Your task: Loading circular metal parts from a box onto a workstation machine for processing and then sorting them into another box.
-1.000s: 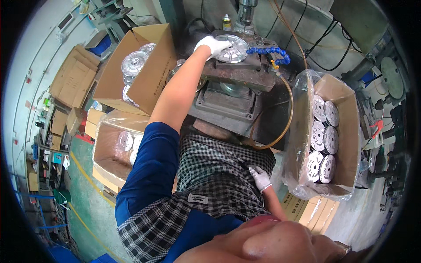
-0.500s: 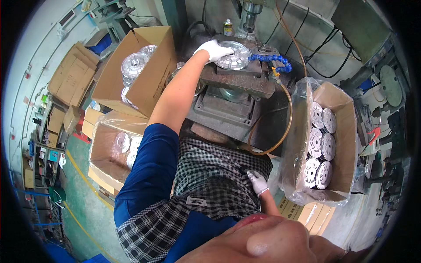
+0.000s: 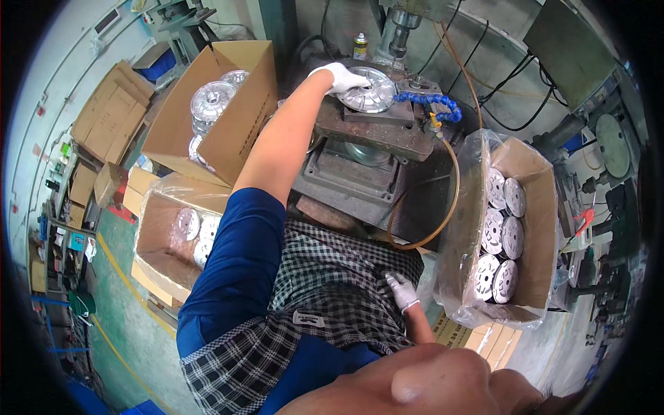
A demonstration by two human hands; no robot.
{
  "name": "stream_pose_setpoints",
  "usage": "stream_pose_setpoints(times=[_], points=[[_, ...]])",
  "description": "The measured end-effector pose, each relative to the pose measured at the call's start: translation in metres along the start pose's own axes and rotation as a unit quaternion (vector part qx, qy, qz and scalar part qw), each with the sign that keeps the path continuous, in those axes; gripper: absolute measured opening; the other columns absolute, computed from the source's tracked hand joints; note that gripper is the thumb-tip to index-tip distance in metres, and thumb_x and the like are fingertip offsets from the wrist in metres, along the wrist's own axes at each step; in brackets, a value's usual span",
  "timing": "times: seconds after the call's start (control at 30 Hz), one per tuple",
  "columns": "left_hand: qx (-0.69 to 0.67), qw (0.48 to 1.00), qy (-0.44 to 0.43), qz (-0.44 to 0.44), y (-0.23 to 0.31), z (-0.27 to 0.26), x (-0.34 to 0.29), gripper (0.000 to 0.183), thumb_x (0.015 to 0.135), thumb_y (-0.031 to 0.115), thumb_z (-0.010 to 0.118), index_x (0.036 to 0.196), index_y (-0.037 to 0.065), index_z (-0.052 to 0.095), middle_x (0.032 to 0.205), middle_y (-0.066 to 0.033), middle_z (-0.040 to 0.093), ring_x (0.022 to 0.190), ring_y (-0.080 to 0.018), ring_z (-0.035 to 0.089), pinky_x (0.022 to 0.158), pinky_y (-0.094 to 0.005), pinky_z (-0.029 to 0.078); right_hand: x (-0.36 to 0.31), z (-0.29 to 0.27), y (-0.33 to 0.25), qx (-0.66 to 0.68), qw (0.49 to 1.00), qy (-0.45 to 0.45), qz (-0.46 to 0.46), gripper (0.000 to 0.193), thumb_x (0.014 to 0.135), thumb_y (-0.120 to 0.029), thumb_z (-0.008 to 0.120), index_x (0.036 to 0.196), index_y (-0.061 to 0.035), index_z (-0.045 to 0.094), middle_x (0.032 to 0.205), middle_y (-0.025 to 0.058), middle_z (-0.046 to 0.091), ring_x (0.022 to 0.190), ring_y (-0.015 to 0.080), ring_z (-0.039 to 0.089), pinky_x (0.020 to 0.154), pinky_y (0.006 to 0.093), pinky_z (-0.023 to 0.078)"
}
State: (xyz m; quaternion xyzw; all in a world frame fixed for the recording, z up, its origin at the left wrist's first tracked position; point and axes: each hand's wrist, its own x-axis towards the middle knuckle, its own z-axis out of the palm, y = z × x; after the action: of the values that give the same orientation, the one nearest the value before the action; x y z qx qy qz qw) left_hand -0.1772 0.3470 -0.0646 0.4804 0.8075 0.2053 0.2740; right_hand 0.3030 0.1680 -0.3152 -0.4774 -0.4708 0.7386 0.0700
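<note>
My left hand, in a white glove, reaches to a round, shiny metal disc with a ribbed face. Its fingers are closed over the disc's left side and reach toward the hub; the thumb is hard to make out. The disc lies on a block atop the drill-press table. A blue segmented coolant hose ends at the disc's right edge. Down by my checked apron, my right hand, also white-gloved, hangs with its fingers stretched out against the cloth, holding nothing.
On the left stand an open carton with metal discs and a lower plastic-lined carton. A plastic-lined carton at right holds stacked discs. A spray can and the machine spindle are behind. A brown tube loops in front.
The view has shifted slightly. My left hand stays on the disc, and my right hand remains by the apron; neither has let go of or picked up anything.
</note>
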Motion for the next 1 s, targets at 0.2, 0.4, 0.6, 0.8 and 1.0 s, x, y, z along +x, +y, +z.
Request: stream_pose_setpoints(times=[0.2, 0.4, 0.6, 0.8, 1.0], points=[[0.020, 0.999, -0.012, -0.022, 0.017, -0.009, -0.018, 0.082, 0.064, 0.065, 0.067, 0.109, -0.004, 0.064, 0.108, -0.0185, 0.063, 0.093, -0.0272, 0.060, 0.081, -0.0349, 0.046, -0.005, 0.004, -0.015, -0.013, 1.000, -0.006, 0.010, 0.030, 0.096, -0.022, 0.050, 0.118, -0.0010, 0.053, 0.092, 0.0104, 0.067, 0.070, 0.0161, 0.064, 0.062, 0.0251, 0.049], [0.022, 0.999, -0.028, -0.008, 0.014, -0.013, -0.020, 0.086, 0.064, 0.067, 0.065, 0.113, -0.004, 0.062, 0.116, -0.0199, 0.060, 0.101, -0.0290, 0.060, 0.084, -0.0354, 0.046, -0.007, 0.003, -0.015, -0.006, 1.000, -0.006, 0.007, 0.030, 0.097, -0.022, 0.049, 0.117, -0.0004, 0.053, 0.092, 0.0111, 0.067, 0.071, 0.0169, 0.063, 0.063, 0.0255, 0.049], [0.037, 0.998, -0.026, -0.039, 0.016, -0.004, -0.018, 0.087, 0.066, 0.066, 0.065, 0.113, -0.007, 0.060, 0.115, -0.0212, 0.060, 0.102, -0.0297, 0.059, 0.085, -0.0357, 0.045, -0.001, 0.001, -0.012, 0.006, 1.000, 0.003, 0.011, 0.029, 0.096, -0.021, 0.050, 0.116, 0.0000, 0.053, 0.090, 0.0107, 0.067, 0.070, 0.0168, 0.063, 0.063, 0.0257, 0.050], [0.009, 0.999, -0.028, -0.033, 0.004, 0.002, -0.004, 0.081, 0.067, 0.059, 0.069, 0.112, -0.008, 0.061, 0.113, -0.0201, 0.061, 0.100, -0.0278, 0.059, 0.085, -0.0340, 0.045, -0.001, 0.000, -0.009, 0.017, 1.000, -0.004, 0.012, 0.028, 0.096, -0.020, 0.049, 0.115, -0.0004, 0.054, 0.090, 0.0101, 0.067, 0.069, 0.0162, 0.062, 0.062, 0.0253, 0.049], [-0.093, 0.995, 0.032, 0.025, -0.029, 0.016, 0.026, 0.082, 0.061, 0.059, 0.072, 0.107, -0.008, 0.063, 0.111, -0.0203, 0.063, 0.097, -0.0257, 0.061, 0.084, -0.0332, 0.046, 0.004, -0.003, -0.008, -0.020, 1.000, -0.011, 0.018, 0.033, 0.097, -0.023, 0.047, 0.120, 0.0002, 0.051, 0.094, 0.0123, 0.067, 0.072, 0.0177, 0.064, 0.065, 0.0269, 0.050]])
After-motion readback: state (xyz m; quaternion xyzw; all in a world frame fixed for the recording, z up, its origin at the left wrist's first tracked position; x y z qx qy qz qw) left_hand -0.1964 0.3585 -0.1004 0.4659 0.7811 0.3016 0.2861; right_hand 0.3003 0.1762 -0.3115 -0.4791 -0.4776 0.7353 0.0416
